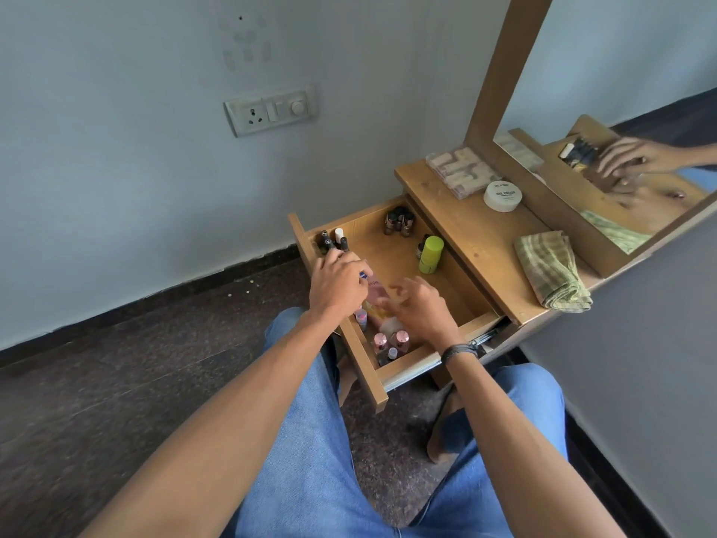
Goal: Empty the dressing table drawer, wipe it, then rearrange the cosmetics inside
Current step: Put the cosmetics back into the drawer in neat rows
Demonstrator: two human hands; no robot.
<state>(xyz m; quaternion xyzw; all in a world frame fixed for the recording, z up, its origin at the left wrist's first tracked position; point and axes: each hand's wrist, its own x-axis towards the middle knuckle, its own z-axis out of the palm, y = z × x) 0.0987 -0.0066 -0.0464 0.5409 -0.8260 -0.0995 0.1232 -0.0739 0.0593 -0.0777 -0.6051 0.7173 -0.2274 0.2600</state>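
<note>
1. Pink, blurred, a tube (374,289) sat between both hands; the left hand (337,283) seemed curled on it, the right hand (421,310) hung loose-fingered.
2. Setting it upright, steadied by both hands, looked wisest.
3. Nail-polish bottles (333,242) crowded the drawer (372,386) rim beside the left knuckles; a green stick (430,253) stood apart; the checked cloth (553,271) lay on the tabletop.

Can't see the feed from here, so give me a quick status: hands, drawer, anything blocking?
Left hand on dark bottles at drawer's far-left corner; grip unclear. Right hand open over pink items. Cosmetics grouped inside. Folded cloth on top. Nothing blocking.
</note>
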